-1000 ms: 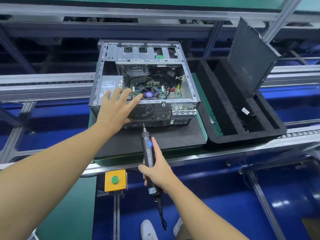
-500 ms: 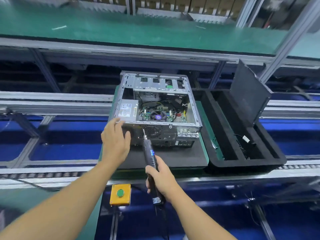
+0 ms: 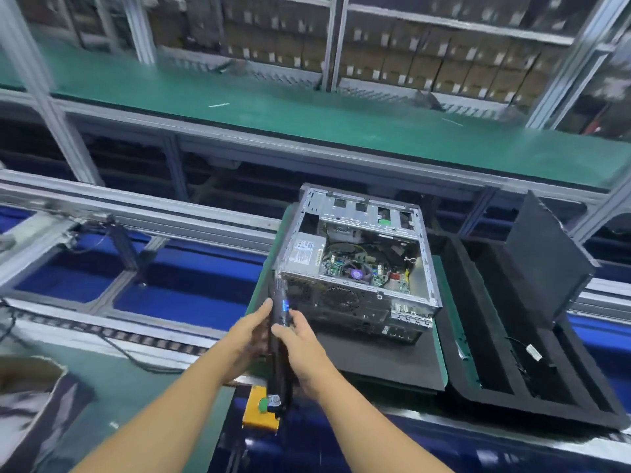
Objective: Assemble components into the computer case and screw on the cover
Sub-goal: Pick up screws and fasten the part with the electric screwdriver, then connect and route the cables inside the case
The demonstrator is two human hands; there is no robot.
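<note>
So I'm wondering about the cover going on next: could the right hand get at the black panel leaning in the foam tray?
Probably not yet. The right hand and the left hand both grip the electric screwdriver; the black panel stands far right, beyond the computer case.

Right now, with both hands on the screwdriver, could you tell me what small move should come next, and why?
Probably fetch the cover: the computer case lies open on top, and the electric screwdriver, gripped by the left hand and right hand, has nothing to fasten yet.
</note>
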